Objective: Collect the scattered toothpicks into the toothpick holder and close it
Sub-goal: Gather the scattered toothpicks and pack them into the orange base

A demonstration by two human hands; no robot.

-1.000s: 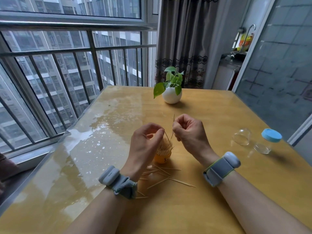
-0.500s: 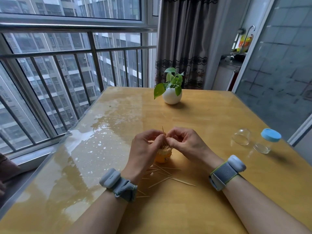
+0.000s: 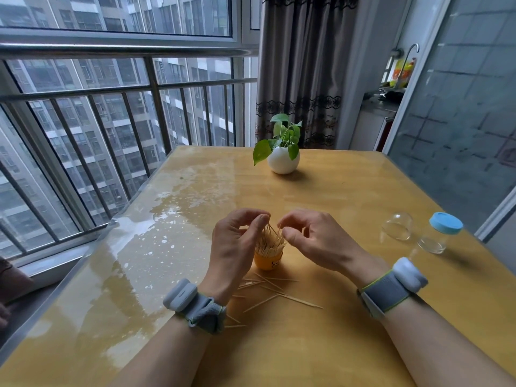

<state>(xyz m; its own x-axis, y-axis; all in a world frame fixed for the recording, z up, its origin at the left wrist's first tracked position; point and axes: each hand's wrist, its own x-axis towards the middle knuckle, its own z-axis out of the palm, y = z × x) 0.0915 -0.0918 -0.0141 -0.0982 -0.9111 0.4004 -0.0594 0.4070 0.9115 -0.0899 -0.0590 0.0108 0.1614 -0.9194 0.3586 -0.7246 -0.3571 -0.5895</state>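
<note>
Toothpick holder stands mid-surface, well in from every edge, with open room toward the far and left edges. Loose toothpicks lie on its near side, between my wrists. My left hand is curled, its fingers pinching the tips of the standing toothpicks. My right hand is curled at their right side; can't tell if it grips. Blue-capped jar sits near the right edge.
</note>
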